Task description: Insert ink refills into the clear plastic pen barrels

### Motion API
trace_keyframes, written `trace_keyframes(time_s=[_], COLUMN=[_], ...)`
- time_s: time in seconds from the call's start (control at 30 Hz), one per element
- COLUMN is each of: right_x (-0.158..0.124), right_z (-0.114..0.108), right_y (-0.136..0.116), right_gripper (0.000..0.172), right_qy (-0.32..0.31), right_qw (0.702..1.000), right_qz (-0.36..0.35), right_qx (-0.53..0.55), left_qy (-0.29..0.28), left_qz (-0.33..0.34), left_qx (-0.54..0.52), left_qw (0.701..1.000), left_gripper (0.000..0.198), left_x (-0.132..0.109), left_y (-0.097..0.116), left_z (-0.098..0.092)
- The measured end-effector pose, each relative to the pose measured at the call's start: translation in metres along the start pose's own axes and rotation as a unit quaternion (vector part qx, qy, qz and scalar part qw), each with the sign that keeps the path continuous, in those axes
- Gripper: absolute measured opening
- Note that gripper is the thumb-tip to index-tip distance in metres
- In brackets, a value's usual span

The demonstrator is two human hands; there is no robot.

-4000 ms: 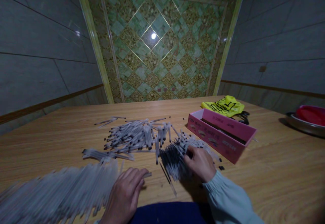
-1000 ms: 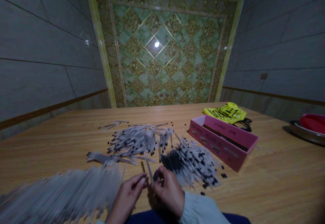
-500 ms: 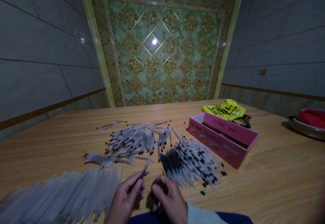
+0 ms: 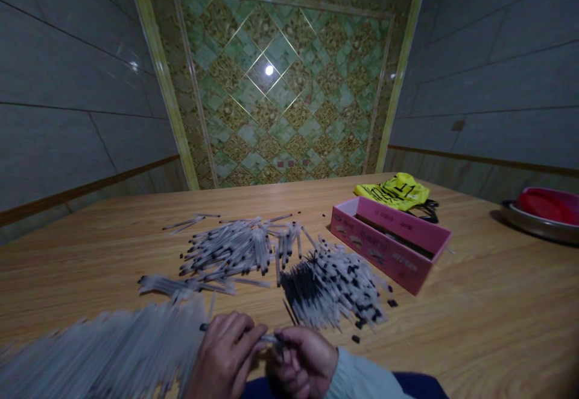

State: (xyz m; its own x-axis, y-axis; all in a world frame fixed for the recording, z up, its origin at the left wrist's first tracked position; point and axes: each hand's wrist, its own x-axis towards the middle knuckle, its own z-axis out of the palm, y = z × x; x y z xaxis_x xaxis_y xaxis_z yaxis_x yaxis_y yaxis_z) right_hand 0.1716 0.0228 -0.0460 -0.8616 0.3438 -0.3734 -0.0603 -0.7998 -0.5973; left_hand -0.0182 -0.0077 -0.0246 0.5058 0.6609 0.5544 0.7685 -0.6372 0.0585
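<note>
My left hand (image 4: 225,354) is closed around a thin translucent pen-like tube (image 4: 270,339), whose dark end pokes out beyond the knuckles. Thumb and fingers of my right hand (image 4: 306,358) pinch the other end, partly hiding it. To the left lies a broad, blurred heap of clear tubes (image 4: 104,351). Beyond my hands is a pile of dark-ended tubes (image 4: 235,248). Right of that, close to my right hand, a pile of small pale pieces with black parts (image 4: 348,278) adjoins a bunch of dark-tipped thin sticks (image 4: 301,287).
A pink open box (image 4: 384,248) stands slanted at the right, with a yellow bag (image 4: 398,191) behind it. A metal dish with a red item (image 4: 547,206) sits at the far right. Small black bits (image 4: 356,339) lie on the wooden table (image 4: 479,314).
The tube has swung from tilted upward in my left hand to nearly level between both hands. My right hand has closed on its end. The view has shifted slightly.
</note>
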Motion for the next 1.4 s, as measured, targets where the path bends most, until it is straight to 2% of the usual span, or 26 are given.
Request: trace_keyframes(time_s=[0.07, 0.13, 0.2, 0.27, 0.33, 0.4, 0.47, 0.53, 0.6, 0.67, 0.7, 0.77, 0.83, 0.9, 0.97, 1.03, 1.1, 1.17, 1.23, 1.33, 1.4], right_x=[0.001, -0.001, -0.004, -0.006, -0.007, -0.008, -0.009, -0.013, -0.019, -0.024, -0.026, -0.029, -0.033, -0.040, -0.051, -0.063, -0.073, -0.081, -0.087, -0.093, -0.095], right_z=[-0.002, 0.000, 0.006, 0.011, 0.014, 0.014, 0.013, 0.015, 0.018, 0.022, 0.022, 0.020, 0.015, 0.010, 0.006, 0.002, -0.007, -0.023, -0.042, -0.066, -0.074], right_y=[0.000, 0.000, -0.001, 0.000, 0.001, 0.003, 0.004, 0.003, 0.001, -0.002, -0.004, -0.007, -0.012, -0.020, -0.030, -0.042, -0.053, -0.064, -0.072, -0.077, -0.076], right_gripper=[0.047, 0.046, 0.040, 0.034, 0.036, 0.043, 0.048, 0.047, 0.042, 0.034, 0.029, 0.023, 0.021, 0.024, 0.024, 0.021, 0.019, 0.022, 0.027, 0.033, 0.034], right_qy=[-0.067, -0.080, -0.041, 0.033, 0.099, 0.133, 0.152, 0.186, 0.237, 0.265, 0.265, 0.240, 0.201, 0.182, 0.223, 0.327, 0.444, 0.538, 0.595, 0.641, 0.659], right_qw=[0.997, 0.996, 0.999, 0.997, 0.978, 0.940, 0.890, 0.828, 0.739, 0.629, 0.579, 0.501, 0.441, 0.400, 0.390, 0.400, 0.412, 0.422, 0.431, 0.428, 0.414], right_qz=[0.009, 0.006, -0.012, -0.067, -0.146, -0.222, -0.276, -0.308, -0.329, -0.346, -0.352, -0.374, -0.416, -0.468, -0.518, -0.551, -0.543, -0.496, -0.438, -0.351, -0.298], right_qx=[0.028, 0.031, 0.010, -0.037, -0.116, -0.221, -0.329, -0.429, -0.538, -0.644, -0.685, -0.743, -0.770, -0.767, -0.727, -0.656, -0.582, -0.535, -0.518, -0.532, -0.553], left_qy=[0.000, -0.006, -0.016, -0.020, -0.016, -0.015, -0.020, -0.028, -0.036, -0.050, -0.062, -0.092, -0.123, -0.136, -0.114, -0.060, 0.004, 0.064, 0.115, 0.161, 0.178], left_qz=[0.015, 0.023, 0.024, 0.019, 0.017, 0.015, 0.010, -0.004, -0.025, -0.051, -0.065, -0.100, -0.148, -0.208, -0.262, -0.300, -0.329, -0.361, -0.391, -0.413, -0.415], left_qx=[0.008, 0.015, 0.025, 0.038, 0.049, 0.052, 0.045, 0.033, 0.017, -0.005, -0.021, -0.057, -0.108, -0.179, -0.259, -0.327, -0.382, -0.439, -0.504, -0.594, -0.638], left_qw=[1.000, 1.000, 0.999, 0.999, 0.999, 0.998, 0.999, 0.999, 0.999, 0.997, 0.996, 0.989, 0.975, 0.952, 0.922, 0.894, 0.863, 0.820, 0.761, 0.671, 0.624], left_gripper=[0.021, 0.018, 0.018, 0.018, 0.017, 0.017, 0.017, 0.017, 0.017, 0.019, 0.020, 0.025, 0.032, 0.039, 0.042, 0.041, 0.037, 0.030, 0.027, 0.026, 0.023], left_x=[0.002, 0.004, 0.004, 0.005, 0.004, 0.004, 0.004, 0.003, 0.002, 0.001, 0.001, 0.001, 0.000, -0.001, -0.002, -0.002, -0.001, 0.001, 0.004, 0.008, 0.009], left_y=[0.001, 0.003, 0.005, 0.007, 0.008, 0.008, 0.008, 0.008, 0.008, 0.009, 0.010, 0.012, 0.012, 0.007, 0.000, -0.006, -0.008, -0.007, -0.003, 0.001, 0.002], left_z=[-0.004, -0.008, -0.010, -0.010, -0.009, -0.009, -0.008, -0.007, -0.007, -0.007, -0.007, -0.008, -0.008, -0.007, -0.006, -0.006, -0.006, -0.009, -0.011, -0.015, -0.015])
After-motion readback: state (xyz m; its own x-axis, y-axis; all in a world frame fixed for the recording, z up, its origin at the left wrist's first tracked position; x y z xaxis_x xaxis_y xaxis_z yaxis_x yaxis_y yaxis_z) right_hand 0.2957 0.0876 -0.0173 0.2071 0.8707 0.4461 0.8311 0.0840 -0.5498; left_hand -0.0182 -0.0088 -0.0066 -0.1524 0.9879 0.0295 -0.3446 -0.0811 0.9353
